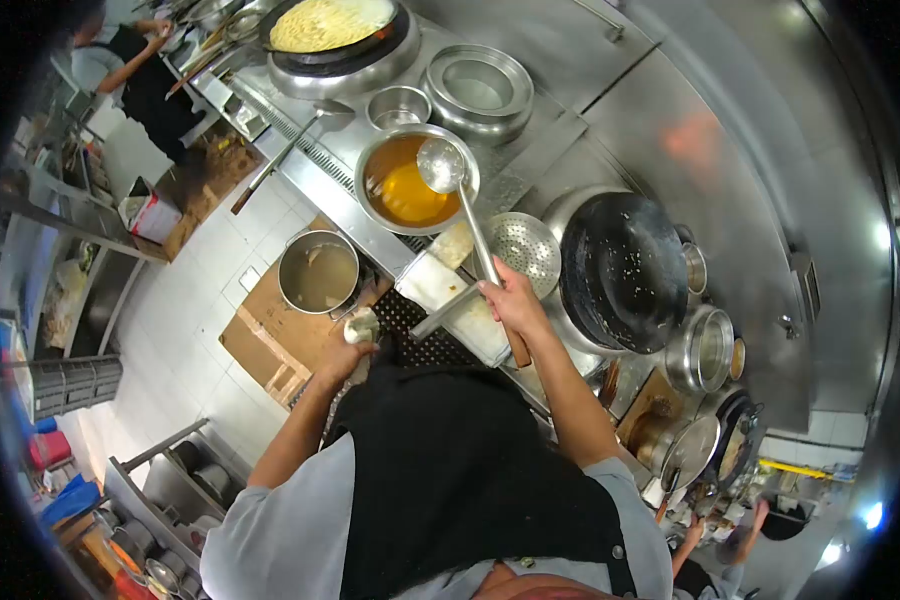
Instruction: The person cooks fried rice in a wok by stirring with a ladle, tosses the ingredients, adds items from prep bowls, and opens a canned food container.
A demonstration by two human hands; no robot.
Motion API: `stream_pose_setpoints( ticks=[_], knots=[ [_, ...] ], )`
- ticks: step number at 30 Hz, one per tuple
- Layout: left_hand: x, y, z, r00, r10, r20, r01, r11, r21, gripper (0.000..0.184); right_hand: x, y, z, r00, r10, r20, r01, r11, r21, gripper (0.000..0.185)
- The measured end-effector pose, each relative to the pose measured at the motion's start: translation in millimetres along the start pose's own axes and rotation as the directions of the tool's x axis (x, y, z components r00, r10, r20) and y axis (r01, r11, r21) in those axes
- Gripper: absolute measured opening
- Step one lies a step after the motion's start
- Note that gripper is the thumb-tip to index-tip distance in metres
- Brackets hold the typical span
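My right hand (515,300) is wrapped round the handle of a ladle (475,225). The ladle's round bowl is over a metal bowl (366,205) of orange-yellow oil. Beside that hand lies a perforated skimmer (517,252), and its metal handle passes close to my fingers; whether they touch it I cannot tell. My left hand (340,358) is closed on a crumpled whitish cloth (361,326), low in front of my apron. Just beyond it, a pot (318,272) of cloudy liquid stands over a cardboard sheet. White folded cloths (435,280) lie along the counter edge.
A large black wok (625,272) sits at right. Farther up are a pan with a yellow pancake (330,25), a lidded-looking steel pot (480,90) and a long-handled spatula (290,150). One person (135,80) stands at upper left; another person's arms (685,545) show at lower right.
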State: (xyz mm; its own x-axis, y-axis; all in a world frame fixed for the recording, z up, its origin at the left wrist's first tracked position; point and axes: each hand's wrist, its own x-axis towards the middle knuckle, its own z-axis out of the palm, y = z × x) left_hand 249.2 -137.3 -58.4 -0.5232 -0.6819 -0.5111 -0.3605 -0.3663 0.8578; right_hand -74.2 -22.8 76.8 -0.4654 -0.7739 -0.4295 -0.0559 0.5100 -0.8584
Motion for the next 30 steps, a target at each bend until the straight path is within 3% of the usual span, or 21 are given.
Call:
stream_pose_setpoints(
  ticks=[3,7,9,11,13,15,16,18,19,21,22,23,24,25,27,28,30],
  knots=[
    [18,10,-27,0.992,-0.071,-0.107,0.068,0.997,-0.033,0.059,21,7,13,1.000,-0.010,-0.012,0.010,1.000,-0.017,0.060],
    [19,36,-53,0.991,-0.088,-0.102,0.081,0.995,-0.063,0.057,36,20,22,1.000,-0.009,-0.026,0.007,0.998,-0.068,0.059],
    [36,11,-66,0.991,-0.115,-0.070,0.104,0.985,-0.138,0.059,46,34,23,0.984,-0.163,-0.068,0.142,0.958,-0.250,0.058],
    [48,-9,-66,0.990,-0.135,-0.042,0.123,0.971,-0.207,0.060,39,11,26,0.993,-0.111,-0.038,0.100,0.969,-0.227,0.055],
    [56,-16,-68,0.988,-0.034,-0.149,0.056,0.987,0.148,0.065,37,-6,33,0.997,-0.070,-0.021,0.065,0.980,-0.186,0.054],
    [48,23,-61,0.993,0.016,-0.117,0.014,0.967,0.254,0.068,36,-11,34,0.987,0.139,0.085,-0.151,0.977,0.149,0.029],
    [44,38,-55,0.995,0.053,-0.081,-0.022,0.937,0.348,0.071,34,-12,33,0.987,0.141,0.078,-0.152,0.975,0.162,0.029],
    [58,40,-47,1.000,0.008,0.016,-0.015,0.893,0.450,0.072,28,-14,28,0.971,0.154,0.183,-0.224,0.855,0.468,0.010],
    [64,43,-41,0.994,-0.044,0.097,-0.015,0.843,0.537,0.072,21,-17,26,0.974,0.153,0.166,-0.215,0.848,0.484,0.010],
    [66,57,-21,0.980,0.008,0.197,-0.106,0.863,0.494,0.072,2,-25,22,0.982,0.135,0.131,-0.188,0.723,0.665,0.010],
    [70,60,-9,0.966,0.059,0.251,-0.181,0.847,0.499,0.063,-10,-27,17,0.986,0.131,0.099,-0.163,0.715,0.680,0.010],
    [75,60,3,0.945,0.110,0.309,-0.259,0.828,0.497,0.055,-24,-29,10,0.986,0.137,0.095,-0.159,0.610,0.776,0.011],
    [89,37,16,0.924,0.192,0.331,-0.353,0.760,0.546,0.060,-39,-31,1,0.987,0.139,0.086,-0.144,0.495,0.857,0.016],
    [83,54,29,0.905,0.205,0.372,-0.391,0.745,0.541,0.060,-56,-34,-10,0.990,0.137,0.040,-0.102,0.488,0.867,0.016],
    [56,104,57,0.906,0.066,0.419,-0.333,0.721,0.607,0.063,-98,-33,-33,0.998,0.034,0.045,-0.054,0.364,0.930,0.034],
    [64,88,67,0.884,0.148,0.443,-0.416,0.679,0.605,0.068,-116,-23,-45,1.000,0.027,-0.005,-0.005,0.350,0.937,0.041],
    [56,101,89,0.862,0.199,0.466,-0.468,0.665,0.582,0.067,-161,-16,-71,0.991,0.057,-0.118,0.089,0.367,0.926,0.040]
  ],
)
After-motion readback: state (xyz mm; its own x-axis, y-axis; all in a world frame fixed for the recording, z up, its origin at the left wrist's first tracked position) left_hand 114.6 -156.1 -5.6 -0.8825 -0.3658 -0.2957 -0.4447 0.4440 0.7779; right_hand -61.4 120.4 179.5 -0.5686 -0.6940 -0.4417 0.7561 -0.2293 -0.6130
